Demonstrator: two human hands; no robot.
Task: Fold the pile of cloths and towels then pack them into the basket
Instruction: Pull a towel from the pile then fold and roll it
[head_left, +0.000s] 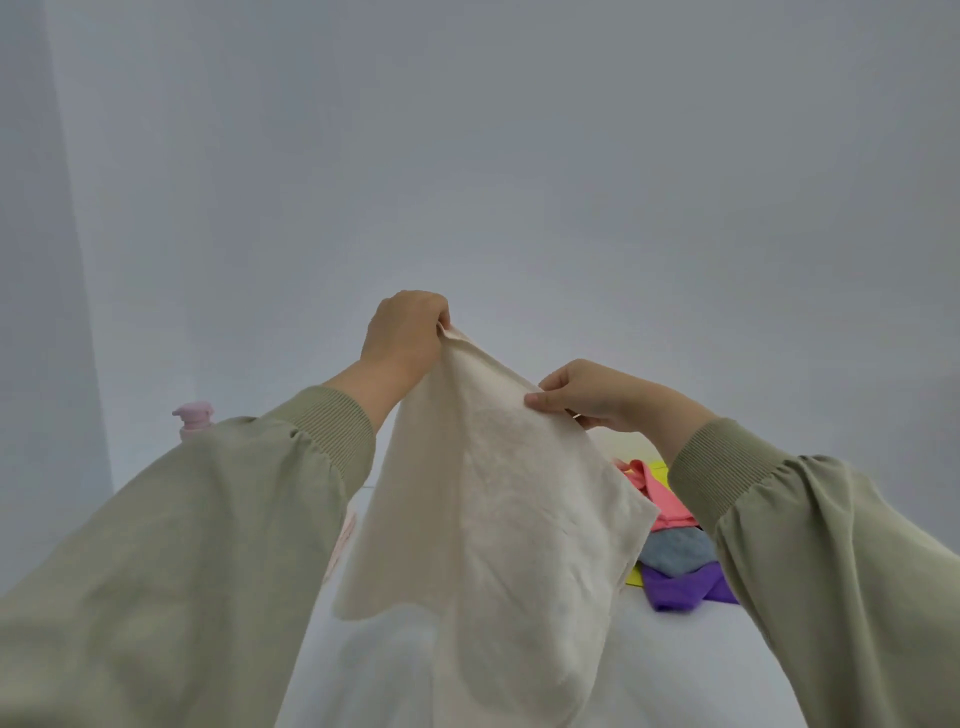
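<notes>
A cream towel (498, 519) hangs in the air over the white table (691, 670). My left hand (402, 332) pinches its top corner, raised high. My right hand (587, 395) pinches the upper edge lower down and to the right. The towel drapes down and hides the middle of the table. To the right lies a pile of cloths: a pink one (660, 493), a grey-blue one (675, 553), a purple one (680, 590) and a bit of yellow (635, 578). No basket is in view.
A pink pump bottle (195, 420) stands at the back left, partly behind my left sleeve. A pale pink thing (340, 545) peeks out beside the towel's left edge. A plain grey-white wall fills the background.
</notes>
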